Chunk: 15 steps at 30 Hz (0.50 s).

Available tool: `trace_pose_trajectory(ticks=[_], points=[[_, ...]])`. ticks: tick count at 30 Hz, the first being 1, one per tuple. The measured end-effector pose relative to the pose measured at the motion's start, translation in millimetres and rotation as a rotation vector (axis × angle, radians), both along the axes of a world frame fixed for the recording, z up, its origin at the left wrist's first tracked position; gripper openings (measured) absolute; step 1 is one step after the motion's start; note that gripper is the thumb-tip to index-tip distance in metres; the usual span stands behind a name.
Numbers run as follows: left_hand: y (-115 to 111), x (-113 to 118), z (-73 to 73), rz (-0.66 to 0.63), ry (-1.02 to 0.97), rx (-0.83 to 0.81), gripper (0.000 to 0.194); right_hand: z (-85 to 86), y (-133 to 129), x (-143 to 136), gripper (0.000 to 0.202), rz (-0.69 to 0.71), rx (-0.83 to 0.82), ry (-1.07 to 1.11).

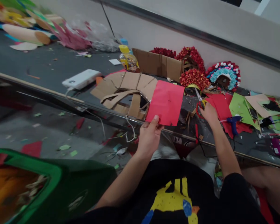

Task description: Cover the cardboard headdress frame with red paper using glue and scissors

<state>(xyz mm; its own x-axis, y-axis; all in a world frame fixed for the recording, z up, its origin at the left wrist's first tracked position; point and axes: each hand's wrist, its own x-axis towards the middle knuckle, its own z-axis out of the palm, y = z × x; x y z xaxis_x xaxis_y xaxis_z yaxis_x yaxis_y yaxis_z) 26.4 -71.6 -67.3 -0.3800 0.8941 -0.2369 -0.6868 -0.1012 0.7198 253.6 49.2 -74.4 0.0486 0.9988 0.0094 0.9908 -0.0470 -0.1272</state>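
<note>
My left hand [150,135] pinches the lower left edge of a red paper sheet [166,102], thumb on top. The sheet overlaps the right side of a cardboard headpiece [128,82] with curved strips. To the right, my right hand [208,111] is closed on scissors [200,100] with red and yellow handles; their blades point up and away, toward a cluster of red flowers [194,79]. The scissors and the red sheet are apart. A blue glue gun [233,123] lies to the right of my right forearm.
On the dark table [60,67] are a white power bank [81,79] with a cable, a yellow-capped bottle [128,59], a cardboard piece [157,63] and green paper [242,110]. A green bin [84,183] stands lower left. Someone's bare leg [266,180] is at right.
</note>
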Motion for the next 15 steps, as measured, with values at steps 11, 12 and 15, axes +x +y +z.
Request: trace_pose_trajectory(ticks=[11,12,15], points=[[20,16,3.1,-0.078,0.229,0.050,0.033,-27.5,-89,-39,0.041,-0.047,0.333,1.636],[24,16,-0.3,-0.080,0.268,0.065,0.032,-31.9,-99,-42,0.038,-0.069,0.263,1.779],[37,16,-12.8,-0.126,0.377,0.163,0.031,-42.5,-121,-49,0.034,-0.121,0.068,2.042]])
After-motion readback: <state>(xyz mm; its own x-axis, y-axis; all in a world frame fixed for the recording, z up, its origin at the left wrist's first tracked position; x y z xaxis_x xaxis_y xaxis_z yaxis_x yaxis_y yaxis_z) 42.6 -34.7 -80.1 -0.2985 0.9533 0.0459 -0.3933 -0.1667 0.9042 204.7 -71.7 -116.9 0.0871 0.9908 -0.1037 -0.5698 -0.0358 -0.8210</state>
